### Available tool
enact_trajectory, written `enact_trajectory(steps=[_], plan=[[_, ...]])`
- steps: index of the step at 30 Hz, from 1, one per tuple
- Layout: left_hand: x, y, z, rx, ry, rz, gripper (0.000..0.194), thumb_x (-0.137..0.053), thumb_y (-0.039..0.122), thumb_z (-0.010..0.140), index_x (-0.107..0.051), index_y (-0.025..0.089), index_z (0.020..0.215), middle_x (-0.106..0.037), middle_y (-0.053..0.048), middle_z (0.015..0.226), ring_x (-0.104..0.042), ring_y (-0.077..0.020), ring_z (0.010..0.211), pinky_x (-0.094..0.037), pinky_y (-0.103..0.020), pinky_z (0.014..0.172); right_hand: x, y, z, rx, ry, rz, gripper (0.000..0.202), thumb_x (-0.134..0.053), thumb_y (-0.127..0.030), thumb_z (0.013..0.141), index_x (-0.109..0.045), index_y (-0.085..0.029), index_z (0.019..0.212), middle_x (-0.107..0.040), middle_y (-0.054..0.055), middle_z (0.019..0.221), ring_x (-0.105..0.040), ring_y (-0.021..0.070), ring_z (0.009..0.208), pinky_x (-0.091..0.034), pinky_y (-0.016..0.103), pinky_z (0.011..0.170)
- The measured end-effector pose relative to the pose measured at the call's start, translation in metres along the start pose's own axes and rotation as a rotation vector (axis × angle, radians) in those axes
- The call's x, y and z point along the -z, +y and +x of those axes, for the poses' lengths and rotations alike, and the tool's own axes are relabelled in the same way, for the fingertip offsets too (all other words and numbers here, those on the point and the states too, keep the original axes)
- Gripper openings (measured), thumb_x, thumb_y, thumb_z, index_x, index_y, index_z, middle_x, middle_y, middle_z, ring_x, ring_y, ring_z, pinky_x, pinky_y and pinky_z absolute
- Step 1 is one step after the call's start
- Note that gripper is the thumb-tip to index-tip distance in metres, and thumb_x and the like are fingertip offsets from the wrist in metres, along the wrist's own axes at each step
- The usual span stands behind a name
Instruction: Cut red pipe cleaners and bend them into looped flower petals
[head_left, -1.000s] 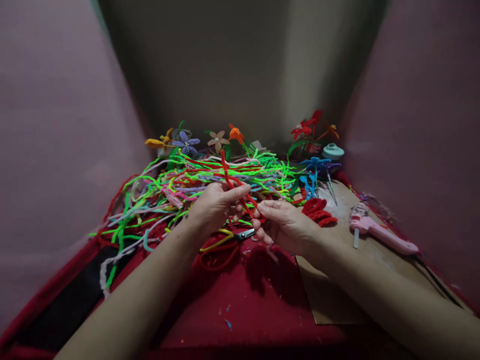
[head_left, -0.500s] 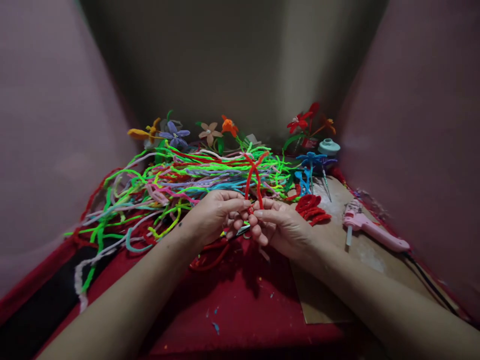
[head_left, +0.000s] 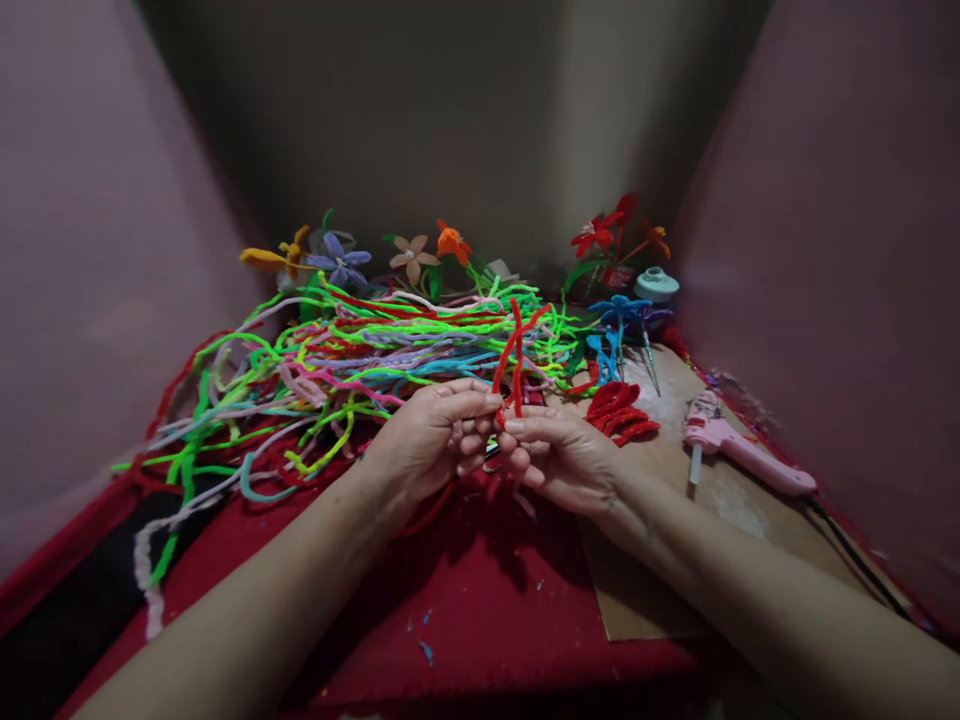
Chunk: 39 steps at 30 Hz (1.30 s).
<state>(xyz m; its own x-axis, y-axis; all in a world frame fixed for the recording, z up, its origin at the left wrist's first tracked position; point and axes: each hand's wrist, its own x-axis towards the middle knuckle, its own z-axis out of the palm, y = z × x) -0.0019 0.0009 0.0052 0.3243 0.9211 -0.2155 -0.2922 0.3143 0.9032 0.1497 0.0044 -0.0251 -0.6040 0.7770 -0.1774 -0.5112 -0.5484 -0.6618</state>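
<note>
Near the middle of the view, my left hand [head_left: 442, 428] pinches the lower part of a red pipe cleaner [head_left: 517, 350]. My right hand [head_left: 559, 450] grips the same red piece from the other side, its fingertips close to those of my left hand. Two red ends stand up from between the hands and cross each other. A small dark object shows partly between the fingers, too hidden to name. Just right of my right hand lies a bundle of red loops [head_left: 621, 410].
A big pile of colourful pipe cleaners [head_left: 420, 340] spreads behind and left. Fuzzy flowers [head_left: 341, 262] stand along the back. A pink glue gun [head_left: 750, 455] rests on a brown board [head_left: 637, 590] at the right, near a pale teal container [head_left: 656, 285].
The two upright red ends have shifted and cross nearer their tips. Both hands remain together on the red piece. The whole view has moved slightly.
</note>
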Motion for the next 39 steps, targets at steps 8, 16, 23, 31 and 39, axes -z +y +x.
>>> enact_trajectory(steps=[8,16,23,31,39], plan=[[-0.002,0.001,-0.006,-0.149,0.059,0.243,0.015,-0.064,0.027,0.072,-0.055,0.016,0.074,-0.057,0.003,0.058,-0.046,-0.0059,0.040,-0.033,-0.016,0.035,-0.002,0.002,0.003,0.122,0.124,-0.065,0.006,-0.067,-0.012,0.066,-0.065,-0.009,0.071,-0.061,0.000,0.055,-0.052,0.0051,0.040,-0.038,0.012,0.031],[-0.009,-0.003,-0.009,-0.297,0.128,0.656,0.015,-0.056,0.029,0.079,-0.054,0.015,0.072,-0.055,0.005,0.057,-0.043,-0.0038,0.042,-0.031,-0.014,0.040,-0.004,0.005,0.002,0.295,0.174,-0.173,0.017,-0.074,-0.017,0.060,-0.064,-0.009,0.071,-0.063,0.002,0.060,-0.056,0.0090,0.044,-0.046,0.017,0.034],[-0.007,-0.006,-0.008,-0.309,0.131,0.706,0.013,-0.051,0.028,0.079,-0.057,0.016,0.080,-0.061,0.001,0.065,-0.051,-0.0083,0.050,-0.038,-0.017,0.045,-0.002,0.005,0.002,0.223,0.130,-0.097,0.013,-0.071,-0.014,0.064,-0.062,-0.008,0.071,-0.062,0.002,0.058,-0.055,0.0085,0.043,-0.046,0.017,0.036],[-0.011,-0.003,-0.011,-0.259,0.119,0.622,0.009,-0.051,0.025,0.077,-0.052,0.017,0.080,-0.061,0.002,0.062,-0.050,-0.0073,0.045,-0.036,-0.016,0.041,-0.002,0.003,0.002,0.087,0.081,0.013,0.002,-0.065,-0.010,0.067,-0.063,-0.009,0.066,-0.062,0.001,0.054,-0.052,0.0062,0.038,-0.043,0.015,0.035],[0.007,0.023,-0.021,-0.249,0.013,1.308,0.015,-0.047,0.031,0.080,-0.054,0.018,0.078,-0.056,0.001,0.067,-0.050,-0.0119,0.058,-0.037,-0.022,0.052,0.001,-0.003,-0.001,0.044,0.139,-0.016,0.008,-0.062,-0.013,0.070,-0.059,-0.011,0.063,-0.059,-0.001,0.052,-0.050,0.0056,0.039,-0.035,0.013,0.030]])
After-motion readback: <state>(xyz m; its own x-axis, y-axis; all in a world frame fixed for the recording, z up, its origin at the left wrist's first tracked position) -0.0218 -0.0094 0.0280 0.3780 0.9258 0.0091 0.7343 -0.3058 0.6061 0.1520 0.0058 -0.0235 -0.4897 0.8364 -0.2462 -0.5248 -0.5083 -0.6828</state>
